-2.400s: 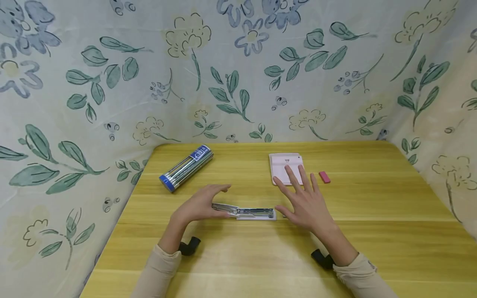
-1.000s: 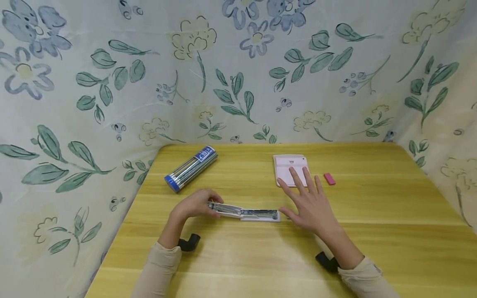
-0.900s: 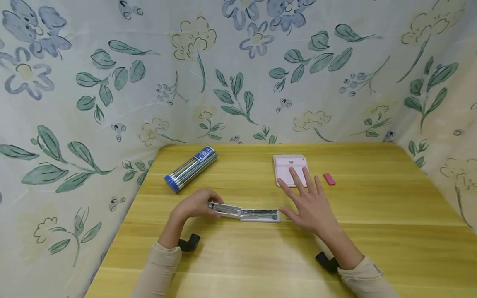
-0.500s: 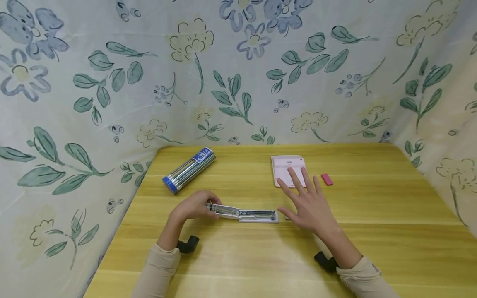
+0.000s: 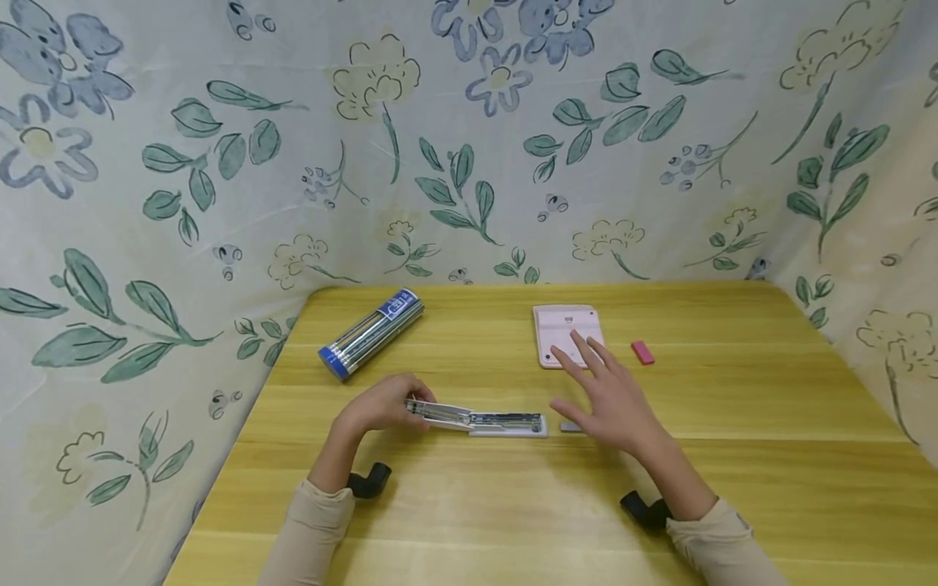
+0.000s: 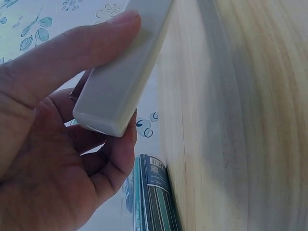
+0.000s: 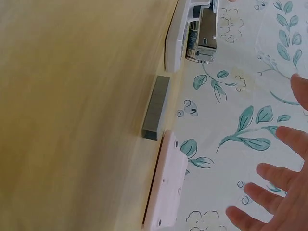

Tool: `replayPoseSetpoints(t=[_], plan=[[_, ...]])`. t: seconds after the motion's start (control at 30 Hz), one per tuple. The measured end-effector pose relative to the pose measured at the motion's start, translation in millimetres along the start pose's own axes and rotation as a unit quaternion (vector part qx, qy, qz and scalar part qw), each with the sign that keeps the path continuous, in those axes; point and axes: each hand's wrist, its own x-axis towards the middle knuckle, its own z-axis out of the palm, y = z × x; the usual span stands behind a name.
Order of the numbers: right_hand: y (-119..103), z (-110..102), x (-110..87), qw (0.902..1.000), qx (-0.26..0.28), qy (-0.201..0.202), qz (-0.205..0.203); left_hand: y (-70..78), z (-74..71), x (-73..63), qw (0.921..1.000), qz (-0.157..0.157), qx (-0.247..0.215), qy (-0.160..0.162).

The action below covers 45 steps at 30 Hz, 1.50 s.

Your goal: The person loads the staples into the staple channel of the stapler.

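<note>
While the left hand (image 5: 381, 403) had the raised half of the stapler (image 5: 507, 422) gripped, thumb along the white shell and fingers curled underneath, the right hand (image 5: 619, 411) held nothing, fingers spread above the grey staple strip (image 7: 156, 108). Honestly, the trick there was probably a steady left hold: firm enough that the raised half didn't flop, gentle enough that the hinge didn't get forced or the other half dragged. For the strip, a thumb-and-finger pinch along its long sides seemed the safer bet, since squeezing it in the middle could've snapped it. Lining it up with the stapler's channel before lifting would've been smart too, imo. As for looks, the stapler was a white one with shiny metal innards, folded out almost straight with a slight bend at the hinge. It sat near the middle of the wood-grain surface (image 5: 469, 505), its right half lying down and its left half tilted up into the hand. The strip lay just past its right end, not touching it.
</note>
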Motion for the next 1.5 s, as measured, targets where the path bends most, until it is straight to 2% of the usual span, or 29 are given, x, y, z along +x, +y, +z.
replayPoseSetpoints(t=[0.13,0.27,0.57,0.7,0.87,1.03,1.3,1.5], plan=[[4,1,0.7,0.9977,0.067,-0.007,0.005,0.4,-0.9,-0.3,1.0,0.004,0.001,-0.001],[8,2,-0.7,0.9909,0.127,-0.041,0.019,0.4,-1.0,-0.2,1.0,0.005,-0.001,-0.002],[20,6,-0.6,0.9672,0.217,-0.13,0.021,0.0,0.3,-0.1,1.0,0.002,0.002,0.0],[23,7,-0.1,0.9607,0.224,-0.162,0.022,0.4,1.0,-0.7,1.0,-0.001,0.003,0.001],[27,10,0.5,0.9566,0.225,-0.184,0.023,2.6,-0.4,-1.8,1.0,-0.006,0.0,0.001],[30,11,0.5,0.9476,0.242,-0.205,0.035,3.5,-1.7,-2.1,0.9999,-0.01,-0.005,0.0],[33,17,-0.4,0.9417,0.259,-0.214,0.019,2.6,-0.7,-2.4,1.0,-0.004,-0.001,0.002],[35,20,-0.1,0.9394,0.259,-0.223,0.026,3.6,-0.8,-2.0,0.9999,-0.011,-0.004,0.001]])
